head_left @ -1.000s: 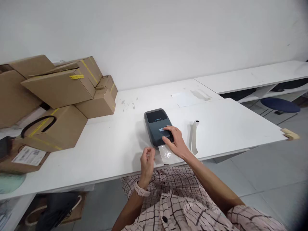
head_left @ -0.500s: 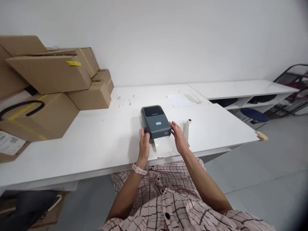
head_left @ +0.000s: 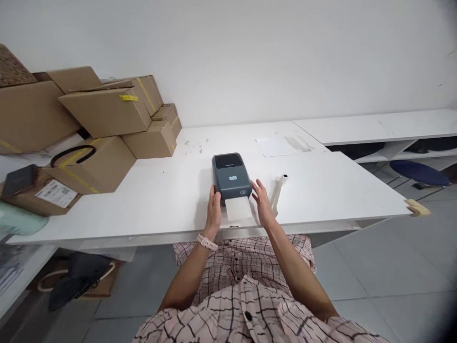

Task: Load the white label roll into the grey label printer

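- The dark grey printer (head_left: 232,178) stood upright on the white table (head_left: 160,205), near its front edge, with a black window on top, a pale blue button below it and a small round mark on its near face.
- The left hand (head_left: 214,209) lay along the printer's left side by the near corner, touching it; its visible fingers were stretched out and close together, the rest hidden.
- The right hand (head_left: 262,202) was at the near right corner, fingers spread apart and slightly bent; whether the fingertips touched the casing could not be told.
- A strip of white paper (head_left: 238,209) stuck out from the printer's front, between the two hands, toward the table's edge.
- Just right of the right hand lay a narrow paper roll (head_left: 284,178), its loose end trailing toward the person.
- Beyond the printer, to the right, a white sheet (head_left: 273,147) lay flat.
- Cardboard boxes (head_left: 107,114) with yellow tape were piled on the left.
- A pale pink band (head_left: 207,242) circled the left wrist.
- A blue stool (head_left: 419,173) stood off to the right.
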Tool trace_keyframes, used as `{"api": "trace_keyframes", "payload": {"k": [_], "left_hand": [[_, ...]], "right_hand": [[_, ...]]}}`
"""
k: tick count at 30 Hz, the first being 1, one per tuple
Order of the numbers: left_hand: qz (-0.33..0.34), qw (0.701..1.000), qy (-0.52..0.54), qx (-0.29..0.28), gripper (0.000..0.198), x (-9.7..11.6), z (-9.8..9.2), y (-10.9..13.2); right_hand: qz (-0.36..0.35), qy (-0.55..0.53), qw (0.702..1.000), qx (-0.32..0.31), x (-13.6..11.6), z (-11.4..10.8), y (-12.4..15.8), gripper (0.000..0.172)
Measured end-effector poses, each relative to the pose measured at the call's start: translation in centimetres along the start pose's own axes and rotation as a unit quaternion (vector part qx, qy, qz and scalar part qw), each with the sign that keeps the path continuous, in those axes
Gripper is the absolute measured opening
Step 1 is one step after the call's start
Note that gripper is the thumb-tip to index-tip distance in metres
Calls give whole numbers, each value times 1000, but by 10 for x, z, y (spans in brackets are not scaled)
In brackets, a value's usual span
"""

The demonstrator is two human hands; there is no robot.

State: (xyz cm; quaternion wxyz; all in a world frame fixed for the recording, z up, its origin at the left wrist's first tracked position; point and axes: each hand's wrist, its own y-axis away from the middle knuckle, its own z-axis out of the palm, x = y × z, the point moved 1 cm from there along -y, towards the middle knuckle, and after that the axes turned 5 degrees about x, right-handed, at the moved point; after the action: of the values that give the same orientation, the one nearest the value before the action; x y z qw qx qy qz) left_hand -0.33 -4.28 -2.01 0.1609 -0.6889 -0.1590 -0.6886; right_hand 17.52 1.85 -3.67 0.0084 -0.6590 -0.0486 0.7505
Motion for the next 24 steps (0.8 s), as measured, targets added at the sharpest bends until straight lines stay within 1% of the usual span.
{"api": "trace_keyframes", "payload": {"k": [3, 6, 8, 10, 12, 15, 17, 18, 20, 22, 24], "left_hand": [[5, 1000, -22, 5, 83, -1, 1, 0], [31, 998, -56, 19, 82, 1, 1, 0], [42, 996, -74, 30, 79, 9, -2, -3], [60, 994, -80, 33, 77, 24, -6, -12], [98, 991, -82, 33, 74, 46, -9, -30], [159, 984, -75, 31, 66, 81, -11, -70], [169, 983, -60, 26, 57, 94, -11, -99], [157, 986, -54, 30, 54, 96, -12, -111], [106, 991, -67, 52, 54, 88, -14, -129], [41, 989, -122, 67, 59, 72, -18, -136], [-3, 979, -196, 49, 65, 53, -20, -135]], "right_hand": [[-12, 48, 999, 16, -3, 0, 1, 66], [-20, 51, 998, 33, -9, 1, 1, 68], [-23, 40, 998, 37, -19, 2, -1, 72], [-40, 41, 998, 27, -35, 3, -10, 73], [-79, 69, 994, 13, -56, 5, -29, 71], [-163, 131, 978, -11, -90, 14, -71, 71], [-210, 170, 963, -22, -106, 24, -102, 76], [-228, 190, 955, -25, -112, 30, -117, 80], [-256, 231, 938, -23, -118, 42, -145, 86], [-277, 268, 923, -23, -119, 53, -170, 91], [-292, 299, 908, -25, -119, 60, -192, 94]]}}
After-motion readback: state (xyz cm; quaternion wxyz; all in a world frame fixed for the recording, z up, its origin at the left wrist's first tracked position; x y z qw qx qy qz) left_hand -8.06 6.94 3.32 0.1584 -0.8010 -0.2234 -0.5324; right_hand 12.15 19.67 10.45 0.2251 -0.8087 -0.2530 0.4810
